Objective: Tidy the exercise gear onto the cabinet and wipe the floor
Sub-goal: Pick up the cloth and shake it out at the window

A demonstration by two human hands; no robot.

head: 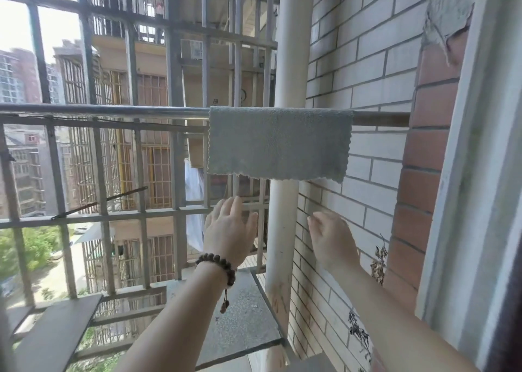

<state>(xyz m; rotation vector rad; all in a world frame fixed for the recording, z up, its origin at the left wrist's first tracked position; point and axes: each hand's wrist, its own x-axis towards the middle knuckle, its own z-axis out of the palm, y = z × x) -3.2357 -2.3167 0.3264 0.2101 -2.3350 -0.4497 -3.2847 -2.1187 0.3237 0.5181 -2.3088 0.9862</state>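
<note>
- Cleaning cloth (pixel 278 142), grey, hangs folded over the metal rail (pixel 113 111).
- Left hand (pixel 230 230) at 7 o'clock below it, grip released.
- Right hand (pixel 332 237) at 5 o'clock, fingers loosely curled, grasping nothing.

From my feed I see two bare forearms with no sleeves on either. The left hand (pixel 228 230) has a bracelet (pixel 216 267) of dark brown round wooden beads at the wrist, with a short cord and small beads dangling below it. The right hand (pixel 332 238) wears no rings or bands.
</note>
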